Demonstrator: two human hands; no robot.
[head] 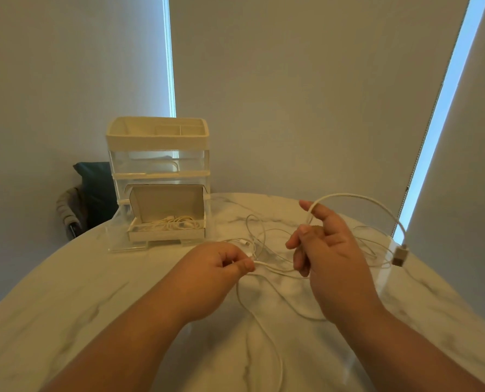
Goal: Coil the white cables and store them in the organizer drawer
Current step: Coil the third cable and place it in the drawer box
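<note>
Several loose white cables point(259, 241) lie tangled on the round marble table point(66, 292). My left hand point(215, 267) pinches one cable end near the table's middle. My right hand point(328, 250) is raised just to the right, with a thicker white cable point(360, 198) looped over its fingers; that cable arcs right and ends in a USB plug point(400, 255) hanging in the air. At the back left stands a clear organizer point(158, 162) with its lowest drawer point(117, 236) pulled out. In the drawer sits an open cardboard box point(166, 234) holding a coiled white cable point(173, 222).
The organizer has a white compartment tray point(156, 130) on top. A dark chair with a grey garment point(85, 199) stands behind the table's left edge. Roller blinds cover the windows behind. A cable runs toward me off the table's near edge point(275, 357).
</note>
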